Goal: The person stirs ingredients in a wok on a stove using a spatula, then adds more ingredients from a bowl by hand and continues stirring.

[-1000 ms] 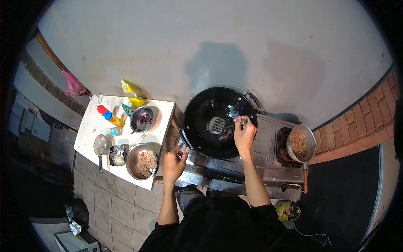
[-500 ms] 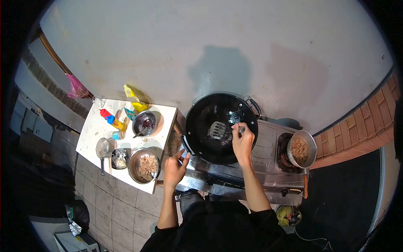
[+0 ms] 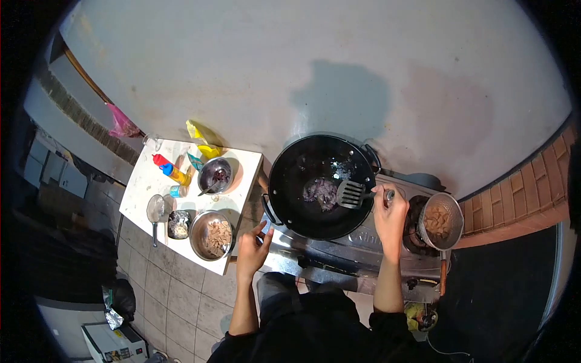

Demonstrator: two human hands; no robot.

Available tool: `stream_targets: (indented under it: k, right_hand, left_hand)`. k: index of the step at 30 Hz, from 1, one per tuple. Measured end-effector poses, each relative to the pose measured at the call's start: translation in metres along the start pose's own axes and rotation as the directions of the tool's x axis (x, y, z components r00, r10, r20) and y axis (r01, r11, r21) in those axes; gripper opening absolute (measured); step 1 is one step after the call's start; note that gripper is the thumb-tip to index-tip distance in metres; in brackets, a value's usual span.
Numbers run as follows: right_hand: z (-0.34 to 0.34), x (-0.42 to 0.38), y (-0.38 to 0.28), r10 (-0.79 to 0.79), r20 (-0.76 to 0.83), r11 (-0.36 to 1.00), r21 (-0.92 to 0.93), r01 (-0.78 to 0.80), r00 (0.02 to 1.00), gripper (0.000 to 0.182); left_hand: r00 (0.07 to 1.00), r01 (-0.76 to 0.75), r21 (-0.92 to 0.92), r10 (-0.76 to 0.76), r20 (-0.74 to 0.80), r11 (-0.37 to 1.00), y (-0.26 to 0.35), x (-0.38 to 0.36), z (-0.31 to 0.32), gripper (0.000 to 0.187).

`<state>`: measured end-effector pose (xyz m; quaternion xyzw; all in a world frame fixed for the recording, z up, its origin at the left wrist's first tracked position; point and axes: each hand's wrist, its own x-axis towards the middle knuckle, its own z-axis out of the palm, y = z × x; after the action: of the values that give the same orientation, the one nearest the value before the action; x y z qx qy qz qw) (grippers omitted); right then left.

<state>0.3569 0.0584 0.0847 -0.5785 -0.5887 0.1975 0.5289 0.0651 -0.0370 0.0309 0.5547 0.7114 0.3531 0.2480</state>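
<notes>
Spatula point(image 3: 349, 195) is over the R side of our big black wok point(image 3: 324, 227), next to some purple bits point(image 3: 321, 192); can't tell if it touches the bottom. Our R hand point(image 3: 391, 219) has its fingers curled round the spatula. Our L hand point(image 3: 250, 253) has its fingers part open w/ nothing in them that we see, nr the wok's side handle point(image 3: 267, 209); can't tell if they touch it. Wok's on the stove point(image 3: 365, 238), & a small pan point(image 3: 457, 221) w/ pale bits point(image 3: 437, 221) is on the R. L of the wok, the counter point(image 3: 136, 196) has a metal bowl point(image 3: 198, 235) w/ pale bits too.
</notes>
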Motion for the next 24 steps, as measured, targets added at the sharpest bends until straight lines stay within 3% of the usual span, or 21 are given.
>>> stream_targets:
  k: [5, 8, 10, 15, 18, 24]
  right_hand:
    - [-0.004, -0.004, -0.004, -0.042, 0.023, 0.999, -0.012, 0.043, 0.999, 0.007]
    - [0.0, -0.002, -0.009, -0.175, 0.023, 0.98, -0.086, 0.177, 0.984, 0.008]
    - [0.006, -0.002, -0.005, -0.08, 0.072, 0.997, -0.012, 0.081, 0.994, 0.008]
    - [0.019, 0.002, -0.013, -0.108, 0.115, 0.993, -0.034, 0.113, 0.987, 0.008]
    - [0.031, 0.0, -0.006, -0.211, 0.098, 0.975, -0.055, 0.217, 0.973, 0.008]
    - [0.052, -0.004, -0.004, -0.101, 0.087, 0.99, -0.085, 0.109, 0.991, 0.011]
  left_hand:
    - [1.0, 0.002, -0.007, -0.002, 0.028, 1.0, 0.001, 0.002, 0.0, 0.042]
    - [1.0, -0.01, 0.005, 0.009, 0.019, 1.0, 0.002, 0.002, 0.0, 0.042]
    - [1.0, -0.003, 0.0, 0.003, 0.025, 1.0, 0.002, 0.002, -0.001, 0.042]
    - [1.0, -0.006, -0.063, 0.007, 0.012, 0.998, 0.0, -0.002, -0.005, 0.041]
    - [1.0, 0.021, -0.082, -0.019, 0.022, 0.996, -0.006, -0.002, -0.003, 0.042]
    - [0.998, -0.006, -0.098, 0.012, 0.061, 0.995, -0.009, 0.004, -0.005, 0.042]
